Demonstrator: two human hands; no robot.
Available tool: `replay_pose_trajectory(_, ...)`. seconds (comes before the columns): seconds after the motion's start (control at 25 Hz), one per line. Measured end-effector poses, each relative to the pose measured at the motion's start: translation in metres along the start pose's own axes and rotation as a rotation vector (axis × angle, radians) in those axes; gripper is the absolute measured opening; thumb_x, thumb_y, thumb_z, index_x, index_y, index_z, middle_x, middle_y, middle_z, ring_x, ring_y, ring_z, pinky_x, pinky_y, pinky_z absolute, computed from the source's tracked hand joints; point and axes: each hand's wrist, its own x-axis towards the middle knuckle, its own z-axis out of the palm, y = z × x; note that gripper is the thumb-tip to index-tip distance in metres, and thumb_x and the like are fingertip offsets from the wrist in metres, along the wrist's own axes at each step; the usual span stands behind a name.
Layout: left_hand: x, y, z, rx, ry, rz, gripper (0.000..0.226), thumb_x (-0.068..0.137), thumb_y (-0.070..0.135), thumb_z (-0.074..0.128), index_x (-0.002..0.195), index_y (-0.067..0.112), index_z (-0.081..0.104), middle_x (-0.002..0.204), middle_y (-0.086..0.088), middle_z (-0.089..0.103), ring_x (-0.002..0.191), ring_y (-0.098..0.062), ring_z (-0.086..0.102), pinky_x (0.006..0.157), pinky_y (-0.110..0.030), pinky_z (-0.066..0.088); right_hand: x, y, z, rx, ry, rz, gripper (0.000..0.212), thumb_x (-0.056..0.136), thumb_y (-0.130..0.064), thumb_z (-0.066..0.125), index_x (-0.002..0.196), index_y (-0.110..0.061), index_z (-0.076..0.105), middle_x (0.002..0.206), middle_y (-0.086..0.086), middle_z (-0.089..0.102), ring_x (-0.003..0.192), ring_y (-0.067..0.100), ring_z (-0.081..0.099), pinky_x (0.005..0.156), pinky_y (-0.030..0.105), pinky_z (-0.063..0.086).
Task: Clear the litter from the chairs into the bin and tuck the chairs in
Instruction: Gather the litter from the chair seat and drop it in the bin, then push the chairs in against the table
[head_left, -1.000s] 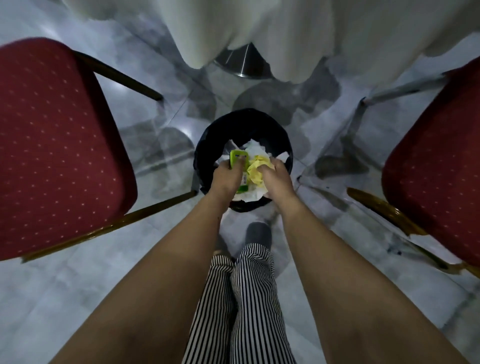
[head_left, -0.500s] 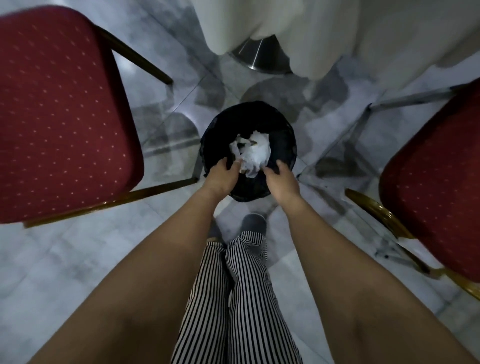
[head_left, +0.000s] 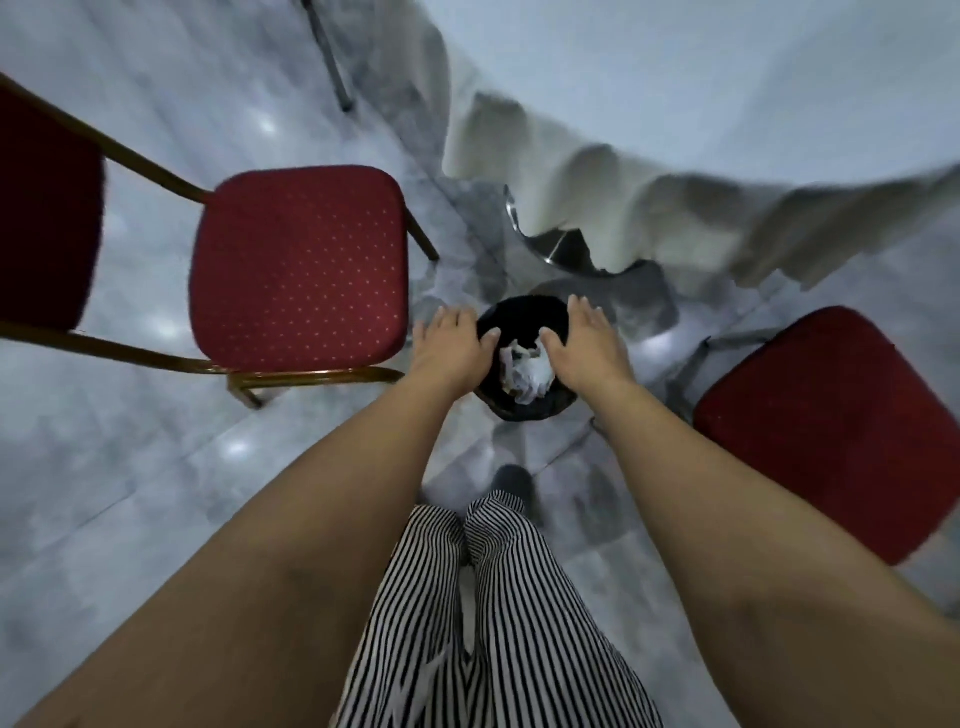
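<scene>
Hovering over the bin (head_left: 524, 317): left hand (head_left: 453, 347) and right hand (head_left: 586, 347), both spread flat, palms down, nothing in either. Bin is black, on the grey marble floor (head_left: 130, 493) between the two chairs, just off the hanging edge of the white tablecloth (head_left: 649, 208). Crumpled white paper litter (head_left: 525, 371) sits inside it, visible between the thumbs. Left chair (head_left: 298, 265): red dotted seat bare, gold frame, just beside the left hand. Right chair (head_left: 836, 431): red seat bare, near the right forearm. Striped trousers (head_left: 498, 613) at bottom centre. Frame is motion-blurred.
</scene>
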Motion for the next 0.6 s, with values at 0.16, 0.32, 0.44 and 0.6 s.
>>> replay_pose_trajectory(0.16,-0.051,-0.043,-0.054,0.056,0.124,0.046,0.061,0.102,0.047,0.025,0.153,0.014,0.021,0.162,-0.009,0.018,0.150,-0.026,0.010,0.121,-0.049,0.003,-0.038,-0.054,-0.029,-0.109,0.034,-0.134,0.069,0.101,-0.047,0.034,0.157,-0.013,0.010,0.165,0.005,0.006,0.152,0.024,0.007,0.121,0.043,0.014)
replay_pose_trajectory(0.32,-0.091,-0.104,-0.099,0.108,0.215,0.003,0.063,0.102,0.049,0.022,0.155,0.015,0.017,0.163,-0.008,0.013,0.151,-0.025,0.006,0.121,-0.048,0.000,-0.074,-0.117,-0.025,-0.174,0.059,-0.225,0.069,0.102,-0.047,0.033,0.157,-0.012,0.010,0.165,0.007,0.007,0.152,0.025,0.007,0.122,0.043,0.013)
replay_pose_trajectory(0.44,-0.124,-0.164,-0.126,0.121,0.268,-0.026,0.064,0.101,0.051,0.020,0.155,0.017,0.016,0.164,-0.007,0.012,0.152,-0.024,0.004,0.121,-0.047,-0.002,-0.104,-0.174,-0.008,-0.193,0.080,-0.287,0.069,0.102,-0.047,0.032,0.157,-0.013,0.009,0.165,0.008,0.006,0.152,0.025,0.006,0.123,0.043,0.011)
replay_pose_trajectory(0.6,-0.162,-0.251,-0.156,0.127,0.344,-0.064,0.065,0.101,0.052,0.020,0.155,0.017,0.015,0.164,-0.008,0.011,0.152,-0.025,0.004,0.121,-0.048,-0.001,-0.138,-0.252,0.029,-0.200,0.105,-0.339,0.069,0.101,-0.052,0.030,0.157,-0.015,0.011,0.165,0.007,0.010,0.151,0.025,0.009,0.123,0.043,0.009)
